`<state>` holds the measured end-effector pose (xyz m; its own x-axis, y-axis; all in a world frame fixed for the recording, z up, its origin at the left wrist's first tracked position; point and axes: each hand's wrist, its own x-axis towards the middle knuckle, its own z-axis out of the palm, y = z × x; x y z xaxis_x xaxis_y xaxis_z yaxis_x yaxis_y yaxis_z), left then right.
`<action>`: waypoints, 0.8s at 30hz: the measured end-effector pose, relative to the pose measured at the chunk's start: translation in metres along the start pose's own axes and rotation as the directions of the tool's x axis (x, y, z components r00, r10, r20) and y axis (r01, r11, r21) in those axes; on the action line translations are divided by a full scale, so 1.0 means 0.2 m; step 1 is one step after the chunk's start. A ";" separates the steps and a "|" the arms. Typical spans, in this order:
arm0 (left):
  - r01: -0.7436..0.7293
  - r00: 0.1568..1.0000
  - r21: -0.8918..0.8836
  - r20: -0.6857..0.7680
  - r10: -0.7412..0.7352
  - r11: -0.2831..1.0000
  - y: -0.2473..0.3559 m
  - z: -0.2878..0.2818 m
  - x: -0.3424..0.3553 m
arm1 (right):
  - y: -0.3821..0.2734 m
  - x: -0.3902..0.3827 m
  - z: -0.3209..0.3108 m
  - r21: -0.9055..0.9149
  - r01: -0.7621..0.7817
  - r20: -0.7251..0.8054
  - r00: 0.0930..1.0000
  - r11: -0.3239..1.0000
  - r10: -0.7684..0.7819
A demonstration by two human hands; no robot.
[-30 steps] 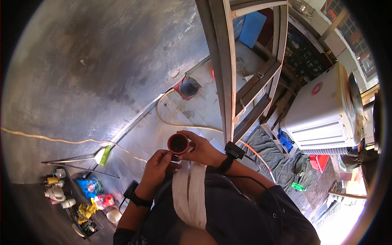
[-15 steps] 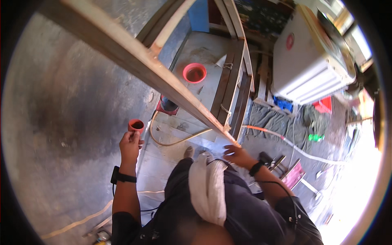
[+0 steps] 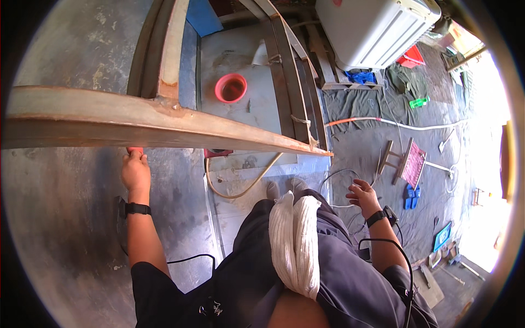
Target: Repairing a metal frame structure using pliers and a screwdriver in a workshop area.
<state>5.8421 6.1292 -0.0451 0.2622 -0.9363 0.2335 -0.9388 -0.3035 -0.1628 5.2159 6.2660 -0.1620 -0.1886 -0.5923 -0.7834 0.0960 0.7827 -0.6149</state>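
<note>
My left hand [image 3: 136, 174] is closed on a small red cup [image 3: 134, 149], out to the left. Only a sliver of the cup shows; the long pale beam [image 3: 191, 130] of a frame crosses in front of the rest. My right hand [image 3: 362, 195] hangs at the right of my body, fingers loosely spread, holding nothing. It is apart from the beam's right end. Beyond the beam, a red bowl [image 3: 231, 88] with a dark inside rests on the grey surface [image 3: 219, 54].
A yellowish hose [image 3: 240, 195] curves in front of my feet. A white box-shaped appliance [image 3: 377, 33] stands on a wooden pallet [image 3: 328, 79] at far right. Also to the right are a small pink-seated stool [image 3: 413, 161], blue slippers [image 3: 412, 197] and a white-and-orange hose [image 3: 394, 124].
My view has turned to the right. My right hand has come away from the beam's end and moved right. My left hand keeps the cup, which the beam now mostly hides.
</note>
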 end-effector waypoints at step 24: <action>-0.353 0.720 -0.270 0.533 0.445 0.896 0.73 0.27 -0.74 | 0.85 -0.41 -0.47 0.468 -0.042 -0.295 0.934 0.883 0.200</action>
<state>5.6779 6.2148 -0.1550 -0.1095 -0.9030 -0.4155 -0.9939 0.1062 0.0311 5.1552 6.4655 -0.1940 -0.4450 -0.3401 -0.8284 0.5498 0.6265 -0.5525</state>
